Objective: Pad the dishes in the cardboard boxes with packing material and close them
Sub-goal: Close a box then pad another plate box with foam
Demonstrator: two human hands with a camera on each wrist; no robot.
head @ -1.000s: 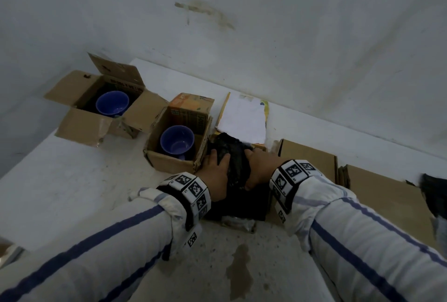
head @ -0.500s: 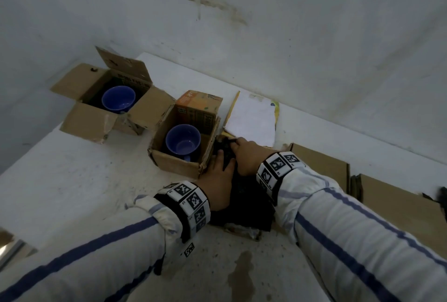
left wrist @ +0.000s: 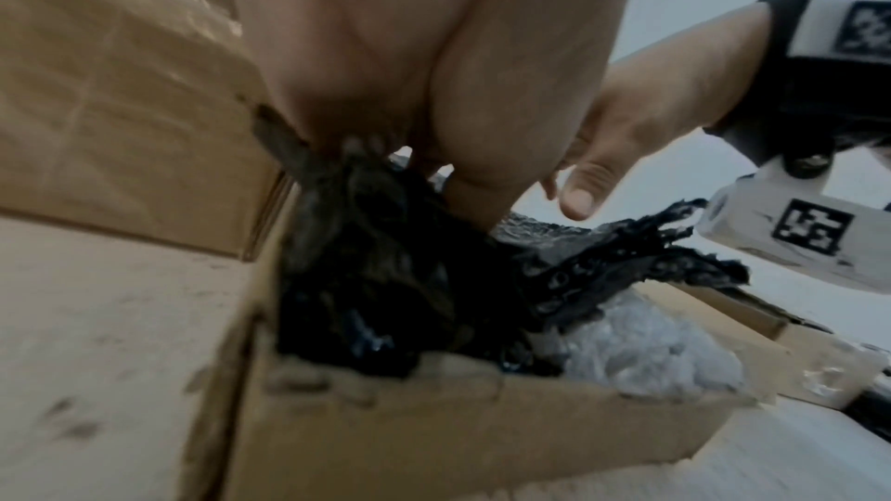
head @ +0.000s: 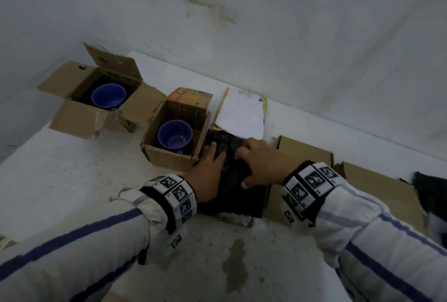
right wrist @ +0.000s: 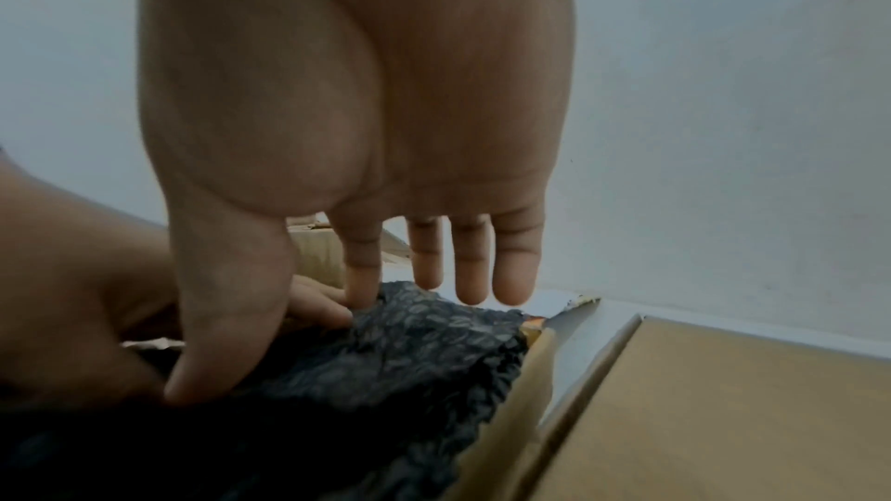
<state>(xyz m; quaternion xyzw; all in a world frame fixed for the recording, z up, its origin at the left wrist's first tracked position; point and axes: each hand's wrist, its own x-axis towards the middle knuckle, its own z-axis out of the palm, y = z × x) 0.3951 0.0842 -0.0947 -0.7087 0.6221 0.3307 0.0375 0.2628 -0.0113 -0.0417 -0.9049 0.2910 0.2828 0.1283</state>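
Observation:
An open cardboard box (left wrist: 434,433) in front of me is filled with black bubble wrap (head: 233,176) over clear bubble wrap (left wrist: 651,349). My left hand (head: 215,154) lies along the wrap's left side with straight fingers, their tips pushed into the wrap (left wrist: 385,280) at the box wall. My right hand (head: 249,154) rests across the top of the black wrap (right wrist: 410,349) with fingers (right wrist: 472,261) stretched out and the thumb pressing down. The box's white flap (head: 239,117) stands open behind the hands. What lies under the wrap is hidden.
Left of it stand two open boxes (head: 169,161) (head: 79,122), each holding a blue cup (head: 174,133) (head: 108,95). Two shut cardboard boxes (head: 304,154) (head: 377,185) line the wall on the right. A stain (head: 237,265) marks the white table near me.
The bunched black wrap that both hands held up a second ago is now pushed flat into the box. My right hand reached to the far end, then drew back across the top.

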